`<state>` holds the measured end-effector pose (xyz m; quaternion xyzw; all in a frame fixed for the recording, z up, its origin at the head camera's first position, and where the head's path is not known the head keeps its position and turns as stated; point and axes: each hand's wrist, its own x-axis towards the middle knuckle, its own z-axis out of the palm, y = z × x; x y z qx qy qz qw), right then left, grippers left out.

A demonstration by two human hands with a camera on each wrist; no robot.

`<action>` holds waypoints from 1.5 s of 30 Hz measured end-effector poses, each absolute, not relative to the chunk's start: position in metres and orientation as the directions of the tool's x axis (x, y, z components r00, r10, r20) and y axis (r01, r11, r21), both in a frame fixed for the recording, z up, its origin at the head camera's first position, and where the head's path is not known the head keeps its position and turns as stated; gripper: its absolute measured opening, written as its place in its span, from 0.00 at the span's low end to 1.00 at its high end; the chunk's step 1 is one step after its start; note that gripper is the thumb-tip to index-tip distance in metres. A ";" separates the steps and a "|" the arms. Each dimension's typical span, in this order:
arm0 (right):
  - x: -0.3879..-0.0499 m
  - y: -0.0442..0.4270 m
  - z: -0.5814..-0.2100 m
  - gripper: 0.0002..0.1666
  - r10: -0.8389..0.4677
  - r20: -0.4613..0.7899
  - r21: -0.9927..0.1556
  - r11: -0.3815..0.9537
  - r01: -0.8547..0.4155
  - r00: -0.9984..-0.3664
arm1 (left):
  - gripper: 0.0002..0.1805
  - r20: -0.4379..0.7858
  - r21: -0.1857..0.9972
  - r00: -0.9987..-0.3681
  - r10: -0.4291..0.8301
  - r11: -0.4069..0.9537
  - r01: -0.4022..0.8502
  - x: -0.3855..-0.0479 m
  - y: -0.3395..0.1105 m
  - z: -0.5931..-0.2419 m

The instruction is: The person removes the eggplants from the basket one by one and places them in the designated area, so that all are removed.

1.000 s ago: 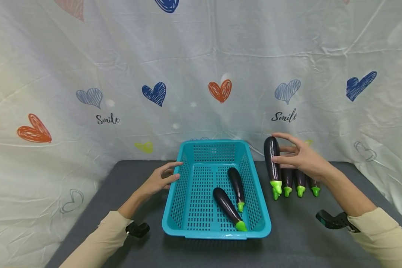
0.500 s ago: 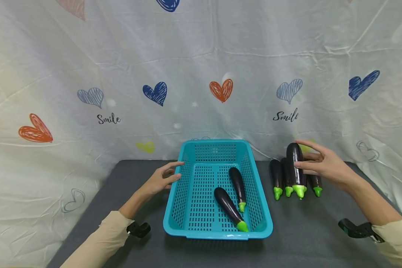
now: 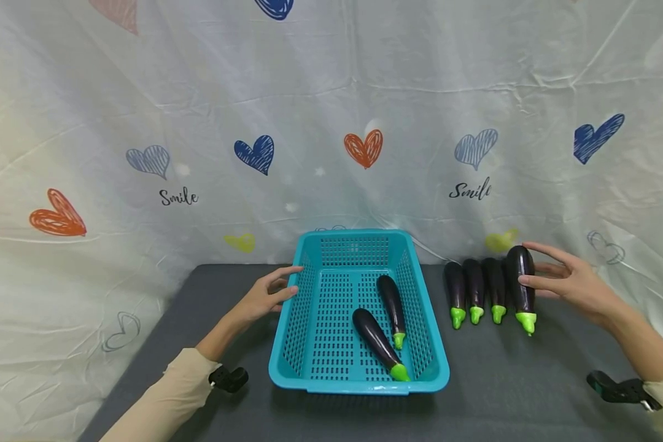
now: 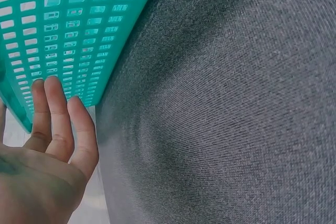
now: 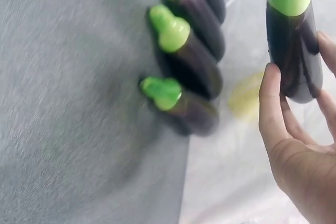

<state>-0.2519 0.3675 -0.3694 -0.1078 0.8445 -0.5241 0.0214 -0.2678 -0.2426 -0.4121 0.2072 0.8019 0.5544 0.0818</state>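
In the head view my right hand (image 3: pixel 577 283) holds a dark purple eggplant (image 3: pixel 522 279) with a bright green stem end, pinched between thumb and fingers. The right wrist view shows this held eggplant (image 5: pixel 294 51) raised above the table, green end toward the camera. Left of it lie several similar eggplants (image 3: pixel 474 285) in a row; another is mostly hidden behind the held one. My left hand (image 3: pixel 262 298) is at the left rim of a turquoise plastic basket (image 3: pixel 359 387), fingers fairly straight along its outer wall. Two eggplants (image 3: pixel 377 341) lie inside the basket's right half.
A dark grey cloth-covered table (image 3: pixel 508 393) lies under everything. Behind it hangs a white curtain (image 3: pixel 315 98) printed with hearts and the word Smile. A thin white cord runs behind the basket's back right corner.
My right hand has carried the held eggplant rightward across the row, from its left end to its right end, uncovering the eggplants on the left. The left hand and basket have stayed put.
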 end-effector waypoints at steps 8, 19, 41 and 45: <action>-0.258 0.391 -0.382 0.43 -0.195 0.106 -0.895 0.408 -0.179 -0.975 | 0.30 0.100 0.920 -0.898 0.428 0.304 0.247 -0.268 -0.242 -0.411; -0.269 0.413 -0.383 0.46 -0.182 0.072 -0.867 0.475 -0.152 -0.981 | 0.30 0.097 0.921 -0.898 0.428 0.305 0.244 -0.268 -0.243 -0.413; -0.292 0.435 -0.406 0.50 -0.188 -0.021 -0.861 0.503 -0.078 -0.982 | 0.30 0.086 0.928 -0.900 0.428 0.293 0.228 -0.267 -0.242 -0.411; -0.295 0.435 -0.409 0.48 -0.162 -0.022 -0.877 0.477 -0.058 -0.987 | 0.30 0.084 0.928 -0.901 0.426 0.296 0.226 -0.266 -0.242 -0.409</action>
